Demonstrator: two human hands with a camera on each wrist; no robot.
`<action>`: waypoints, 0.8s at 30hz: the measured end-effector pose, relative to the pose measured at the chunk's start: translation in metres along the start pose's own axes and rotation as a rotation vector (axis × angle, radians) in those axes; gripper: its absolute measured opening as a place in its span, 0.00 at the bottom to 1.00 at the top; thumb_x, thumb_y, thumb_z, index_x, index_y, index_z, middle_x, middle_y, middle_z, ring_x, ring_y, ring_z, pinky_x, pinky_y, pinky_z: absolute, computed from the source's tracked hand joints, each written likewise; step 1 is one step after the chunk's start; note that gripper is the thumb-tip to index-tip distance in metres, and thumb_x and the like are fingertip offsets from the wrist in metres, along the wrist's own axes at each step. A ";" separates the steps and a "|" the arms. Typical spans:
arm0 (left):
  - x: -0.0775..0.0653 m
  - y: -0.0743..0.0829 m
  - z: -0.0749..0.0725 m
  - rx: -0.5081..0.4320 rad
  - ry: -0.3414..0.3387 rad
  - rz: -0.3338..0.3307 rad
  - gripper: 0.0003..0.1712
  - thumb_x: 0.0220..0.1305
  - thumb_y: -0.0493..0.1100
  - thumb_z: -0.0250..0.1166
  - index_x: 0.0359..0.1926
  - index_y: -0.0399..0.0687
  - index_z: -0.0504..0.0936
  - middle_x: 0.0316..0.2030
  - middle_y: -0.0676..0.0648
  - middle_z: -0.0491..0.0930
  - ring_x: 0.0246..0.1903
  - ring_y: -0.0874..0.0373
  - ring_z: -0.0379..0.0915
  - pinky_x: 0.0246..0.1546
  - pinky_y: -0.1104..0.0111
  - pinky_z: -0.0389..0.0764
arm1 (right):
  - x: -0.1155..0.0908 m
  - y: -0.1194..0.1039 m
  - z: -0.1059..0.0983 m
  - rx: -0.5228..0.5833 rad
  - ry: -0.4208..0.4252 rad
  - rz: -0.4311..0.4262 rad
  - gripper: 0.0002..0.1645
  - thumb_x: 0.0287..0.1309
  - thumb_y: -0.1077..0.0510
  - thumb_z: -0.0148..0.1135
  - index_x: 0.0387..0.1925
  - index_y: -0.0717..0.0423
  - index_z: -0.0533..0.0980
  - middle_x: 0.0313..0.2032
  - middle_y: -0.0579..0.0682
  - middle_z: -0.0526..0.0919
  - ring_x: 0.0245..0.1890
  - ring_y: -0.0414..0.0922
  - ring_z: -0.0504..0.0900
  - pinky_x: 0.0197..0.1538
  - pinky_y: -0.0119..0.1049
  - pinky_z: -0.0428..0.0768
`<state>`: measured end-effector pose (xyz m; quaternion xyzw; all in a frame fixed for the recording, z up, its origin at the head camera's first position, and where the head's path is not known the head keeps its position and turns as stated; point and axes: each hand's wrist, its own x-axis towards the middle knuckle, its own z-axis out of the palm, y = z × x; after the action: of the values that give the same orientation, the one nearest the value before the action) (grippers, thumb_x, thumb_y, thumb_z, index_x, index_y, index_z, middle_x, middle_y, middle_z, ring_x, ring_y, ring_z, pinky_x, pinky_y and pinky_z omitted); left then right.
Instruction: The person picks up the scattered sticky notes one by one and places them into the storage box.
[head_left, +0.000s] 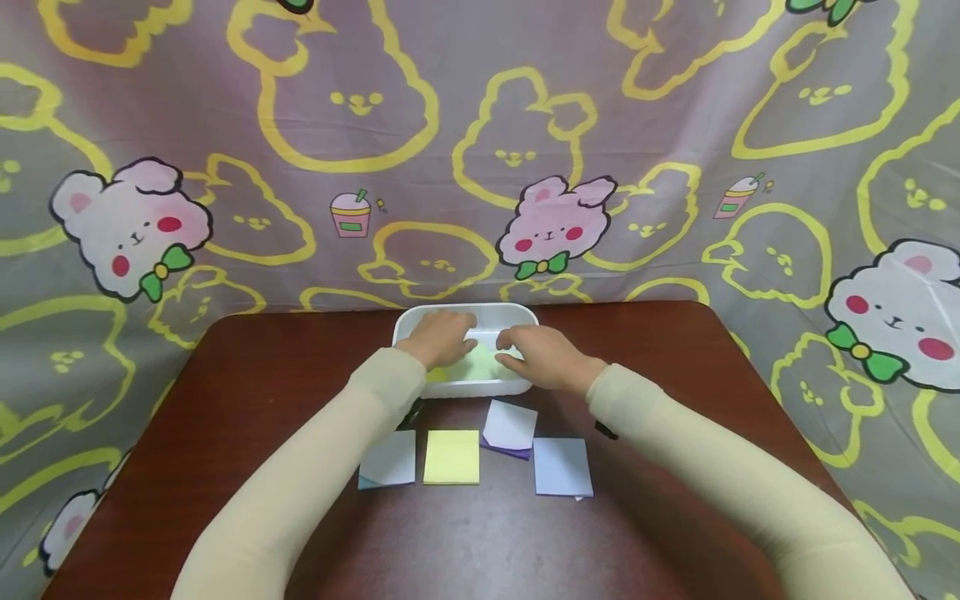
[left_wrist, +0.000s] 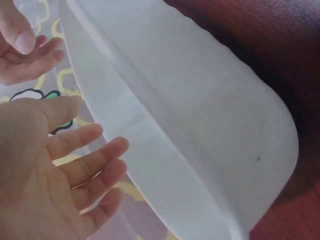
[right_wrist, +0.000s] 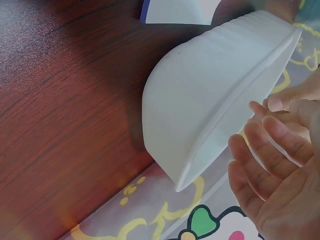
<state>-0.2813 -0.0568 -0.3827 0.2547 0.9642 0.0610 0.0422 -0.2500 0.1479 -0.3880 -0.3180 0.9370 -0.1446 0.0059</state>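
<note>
A white plastic basin (head_left: 465,389) stands at the back of the table, with pale yellow-green pieces (head_left: 480,364) in it, their kind unclear. Over its left part my left hand (head_left: 442,337) hovers with loosely bent fingers. The right hand (head_left: 543,357) is above the basin's right side, fingers relaxed and pointing inward. Both wrist views show the left hand (left_wrist: 60,170) and the right hand (right_wrist: 280,175) holding nothing, beside the basin's rim. In front lie sticky note pads: pale with teal beneath (head_left: 390,457), yellow (head_left: 452,457), whitish over purple (head_left: 512,425), and light blue (head_left: 562,467).
The dark red-brown wooden table (head_left: 480,542) reaches back to a hanging curtain (head_left: 480,125) printed with cartoon rabbits. In the right wrist view a pad corner (right_wrist: 182,11) lies close to the basin's outer wall. A tiny pale scrap (head_left: 578,498) sits by the blue pad.
</note>
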 end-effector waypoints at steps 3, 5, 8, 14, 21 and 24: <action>-0.002 0.001 -0.002 -0.004 -0.004 -0.002 0.22 0.73 0.48 0.61 0.61 0.42 0.78 0.57 0.41 0.83 0.58 0.43 0.79 0.62 0.50 0.76 | -0.002 -0.001 -0.002 -0.003 -0.002 0.007 0.18 0.70 0.51 0.61 0.54 0.57 0.81 0.49 0.51 0.88 0.52 0.48 0.85 0.59 0.46 0.81; -0.004 0.001 -0.003 -0.003 0.001 0.000 0.22 0.73 0.49 0.61 0.61 0.42 0.78 0.57 0.42 0.83 0.58 0.43 0.79 0.63 0.50 0.75 | -0.002 -0.001 -0.003 -0.001 -0.008 0.014 0.19 0.70 0.51 0.61 0.54 0.57 0.81 0.49 0.51 0.87 0.52 0.48 0.85 0.59 0.46 0.81; -0.007 0.000 -0.005 0.001 0.023 0.011 0.21 0.73 0.48 0.61 0.61 0.42 0.78 0.56 0.42 0.84 0.56 0.43 0.80 0.61 0.51 0.76 | -0.003 -0.002 -0.005 0.003 -0.013 0.024 0.19 0.69 0.51 0.62 0.54 0.57 0.81 0.50 0.51 0.87 0.52 0.49 0.85 0.59 0.46 0.81; -0.018 0.002 -0.014 -0.012 0.045 0.018 0.22 0.73 0.48 0.61 0.62 0.43 0.78 0.56 0.42 0.84 0.58 0.43 0.79 0.62 0.49 0.75 | -0.008 -0.005 -0.009 -0.002 0.009 0.013 0.18 0.68 0.51 0.63 0.53 0.56 0.81 0.49 0.51 0.88 0.50 0.48 0.85 0.57 0.46 0.82; -0.029 0.007 -0.019 0.004 0.097 0.064 0.22 0.72 0.48 0.62 0.61 0.42 0.79 0.54 0.42 0.85 0.55 0.43 0.81 0.60 0.52 0.77 | -0.021 -0.004 -0.011 -0.011 0.052 -0.005 0.17 0.68 0.51 0.64 0.51 0.57 0.82 0.47 0.51 0.88 0.48 0.48 0.86 0.55 0.46 0.83; -0.035 0.011 -0.021 0.020 0.110 0.080 0.22 0.72 0.48 0.62 0.61 0.42 0.79 0.53 0.42 0.85 0.54 0.44 0.81 0.60 0.52 0.78 | -0.026 -0.004 -0.011 0.000 0.051 0.006 0.18 0.67 0.50 0.64 0.51 0.56 0.82 0.47 0.50 0.88 0.47 0.48 0.86 0.55 0.45 0.83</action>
<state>-0.2477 -0.0667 -0.3589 0.2898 0.9546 0.0668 -0.0158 -0.2277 0.1631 -0.3786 -0.3115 0.9378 -0.1524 -0.0174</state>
